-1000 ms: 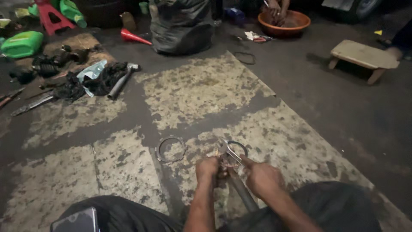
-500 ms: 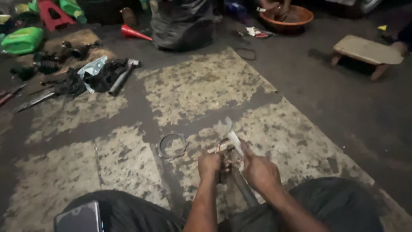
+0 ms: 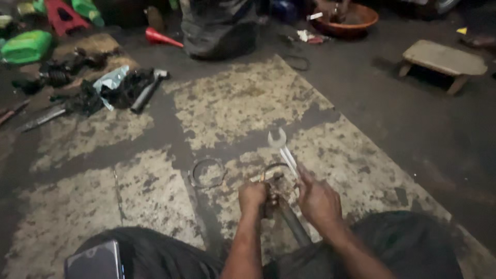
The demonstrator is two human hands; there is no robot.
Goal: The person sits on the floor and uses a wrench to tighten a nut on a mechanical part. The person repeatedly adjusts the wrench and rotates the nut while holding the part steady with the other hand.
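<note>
R hand (image 3: 319,200) pinched a silver wrench (image 3: 282,148), head pointing away. L hand (image 3: 252,197) was closed round a greasy metal shaft (image 3: 290,222) w/ grip tight, on floor mat (image 3: 232,103) between knees.

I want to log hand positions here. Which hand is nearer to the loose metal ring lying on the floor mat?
Left. The left hand sits just right of the metal ring, apart from it. The right hand is farther right, holding the wrench.
</note>
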